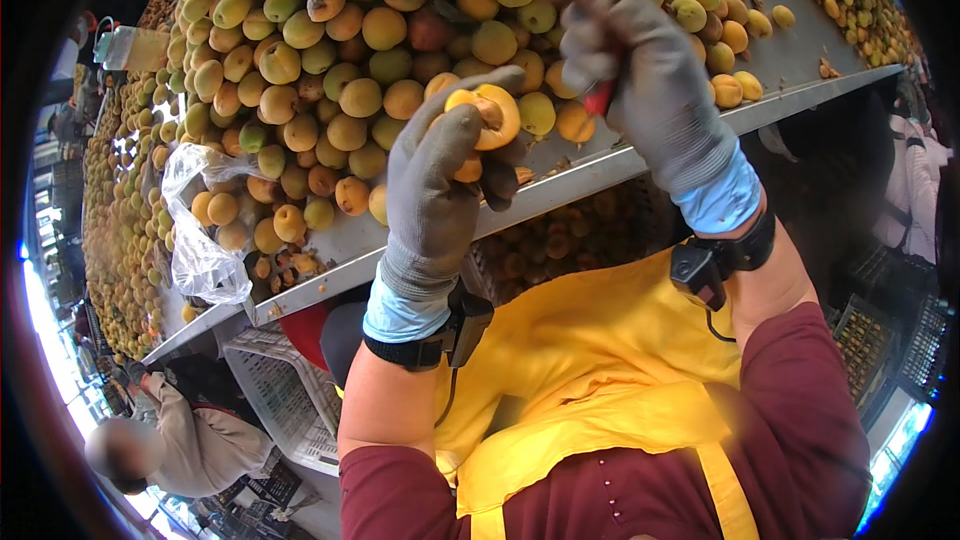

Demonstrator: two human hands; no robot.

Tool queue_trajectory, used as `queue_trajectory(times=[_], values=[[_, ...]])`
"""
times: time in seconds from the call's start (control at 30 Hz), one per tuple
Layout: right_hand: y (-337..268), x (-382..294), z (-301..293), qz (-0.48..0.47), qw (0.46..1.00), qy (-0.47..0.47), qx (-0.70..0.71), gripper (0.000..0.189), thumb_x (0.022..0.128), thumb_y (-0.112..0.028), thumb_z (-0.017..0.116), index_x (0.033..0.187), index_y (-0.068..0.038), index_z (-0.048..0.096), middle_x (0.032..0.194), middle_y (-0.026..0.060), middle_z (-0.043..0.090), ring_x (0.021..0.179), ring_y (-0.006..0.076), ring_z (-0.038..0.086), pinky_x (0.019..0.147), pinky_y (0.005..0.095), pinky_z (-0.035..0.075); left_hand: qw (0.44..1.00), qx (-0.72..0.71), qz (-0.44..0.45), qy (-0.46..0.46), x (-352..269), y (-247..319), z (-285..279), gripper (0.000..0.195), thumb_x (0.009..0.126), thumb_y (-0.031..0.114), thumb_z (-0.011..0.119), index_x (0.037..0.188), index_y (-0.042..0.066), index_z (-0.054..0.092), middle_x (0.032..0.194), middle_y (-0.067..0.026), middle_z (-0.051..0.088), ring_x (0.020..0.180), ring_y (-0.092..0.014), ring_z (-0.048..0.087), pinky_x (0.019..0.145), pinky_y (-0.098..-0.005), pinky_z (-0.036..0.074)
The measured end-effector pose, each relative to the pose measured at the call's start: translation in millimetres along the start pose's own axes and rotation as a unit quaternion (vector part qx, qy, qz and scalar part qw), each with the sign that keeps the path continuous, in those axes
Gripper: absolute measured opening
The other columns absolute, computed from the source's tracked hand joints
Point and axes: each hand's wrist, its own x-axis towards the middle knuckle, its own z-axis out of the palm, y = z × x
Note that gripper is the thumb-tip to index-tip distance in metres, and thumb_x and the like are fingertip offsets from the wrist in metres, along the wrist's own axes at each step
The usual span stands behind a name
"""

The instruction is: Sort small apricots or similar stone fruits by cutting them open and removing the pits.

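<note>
My left hand, in a grey knit glove over a blue disposable one, holds an opened apricot between thumb and fingers. Its orange flesh and brown centre face up; whether the pit is still inside, I cannot tell. More orange fruit shows below, between the fingers. My right hand, gloved the same way and blurred, grips a small red-handled tool, probably a knife; its blade is not clear. Both hands are above the front edge of a metal table heaped with whole apricots.
A clear plastic bag lies by fruit scraps near the raised metal rim. Under the table stands a crate of fruit; a pale plastic crate is at lower left. Another person works there. A plastic container stands far left.
</note>
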Motion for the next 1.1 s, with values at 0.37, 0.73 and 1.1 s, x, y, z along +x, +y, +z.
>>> queue_trajectory(times=[0.37,0.73,1.1], values=[[2,24,71,-0.076,0.978,0.186,-0.058,0.045,0.097,-0.051,0.049,0.085,-0.009,0.059,0.057,-0.0047,0.032,0.044,0.0081,0.031,0.046,0.0246,0.032,0.998,-0.018,-0.030,0.047,3,-9,11,0.039,0.097,0.033,0.046,0.112,-0.001,0.060,0.073,-0.0060,0.059,0.054,-0.010,0.050,0.049,-0.0211,0.038],[13,32,62,-0.043,0.973,0.221,0.053,0.042,0.098,-0.046,0.051,0.080,-0.008,0.053,0.057,-0.0063,0.033,0.044,0.0056,0.032,0.044,0.0218,0.029,0.964,-0.203,-0.163,0.053,1,-10,17,0.032,0.098,0.037,0.045,0.100,0.006,0.055,0.070,-0.0047,0.056,0.052,-0.009,0.048,0.045,-0.0205,0.036],[31,36,21,-0.012,0.907,0.166,0.388,0.033,0.095,-0.041,0.058,0.081,-0.012,0.052,0.059,-0.0102,0.036,0.047,0.0032,0.034,0.047,0.0206,0.032,0.996,-0.052,-0.026,0.067,4,-18,35,0.040,0.100,0.040,0.043,0.109,0.003,0.053,0.081,-0.0077,0.063,0.060,-0.012,0.058,0.051,-0.0231,0.046]])
